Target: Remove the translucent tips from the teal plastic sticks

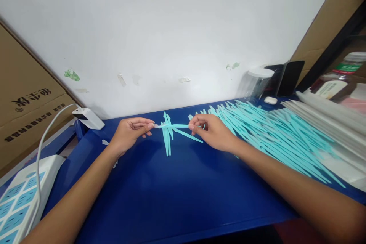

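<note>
A slim turquoise plastic stick [180,126] is stretched level between my hands, above the blue table. My left hand [133,131] is closed in a pinch on a whitish translucent piece [157,126] at the stick's left end. At the other end, the thumb and fingers of my right hand [207,129] are closed on the stick. Several more turquoise sticks [167,145] lie crossed on the table just behind and below it. Right of my right hand spreads a large pile of similar sticks [265,133], partly hidden by my forearm.
Small whitish pieces [105,142] lie by my left wrist. A white charger [88,118] and power strip [42,175] stand left. At the back right are a lidded clear jar [256,84], a phone [290,78] and a white case [270,100]. Stacked pale packets [328,129] border the pile.
</note>
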The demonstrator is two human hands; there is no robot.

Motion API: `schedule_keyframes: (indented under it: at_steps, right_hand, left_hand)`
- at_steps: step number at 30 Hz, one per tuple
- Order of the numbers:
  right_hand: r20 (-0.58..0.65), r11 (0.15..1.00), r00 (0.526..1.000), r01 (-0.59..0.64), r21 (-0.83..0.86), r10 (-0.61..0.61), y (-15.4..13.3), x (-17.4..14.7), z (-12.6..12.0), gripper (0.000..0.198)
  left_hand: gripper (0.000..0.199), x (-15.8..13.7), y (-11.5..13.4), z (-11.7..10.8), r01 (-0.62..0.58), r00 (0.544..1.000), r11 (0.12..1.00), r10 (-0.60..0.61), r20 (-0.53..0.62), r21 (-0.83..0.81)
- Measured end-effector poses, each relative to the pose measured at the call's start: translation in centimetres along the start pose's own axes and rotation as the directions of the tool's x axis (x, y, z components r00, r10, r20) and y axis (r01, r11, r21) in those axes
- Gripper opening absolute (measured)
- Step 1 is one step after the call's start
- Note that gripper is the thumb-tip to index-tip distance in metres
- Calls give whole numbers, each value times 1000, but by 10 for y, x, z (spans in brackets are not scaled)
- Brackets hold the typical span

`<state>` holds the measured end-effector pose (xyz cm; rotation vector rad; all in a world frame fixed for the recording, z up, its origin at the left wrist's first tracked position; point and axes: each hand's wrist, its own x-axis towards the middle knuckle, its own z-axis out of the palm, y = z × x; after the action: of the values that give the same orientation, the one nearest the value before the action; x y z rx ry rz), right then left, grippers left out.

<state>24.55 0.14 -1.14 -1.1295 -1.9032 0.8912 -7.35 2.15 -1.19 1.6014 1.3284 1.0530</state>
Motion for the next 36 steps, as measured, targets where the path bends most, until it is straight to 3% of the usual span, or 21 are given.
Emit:
schedule_keyframes:
  at_steps: [15, 28, 36]
  right_hand:
    - [28, 995, 999, -23, 99, 21, -9, -2, 0, 14]
    - [11, 987, 1000, -21, 157, 20, -8, 1, -2, 23]
    - [8, 980, 999, -54, 192, 53, -10, 0, -4, 23]
  left_hand:
    - [33, -2, 3, 3, -52, 997, 997, 49, -53, -52]
    - [43, -3, 8, 2, -28, 995, 997, 20, -98, -78]
    - [37, -4, 10, 1, -26, 996, 992, 15, -92, -122]
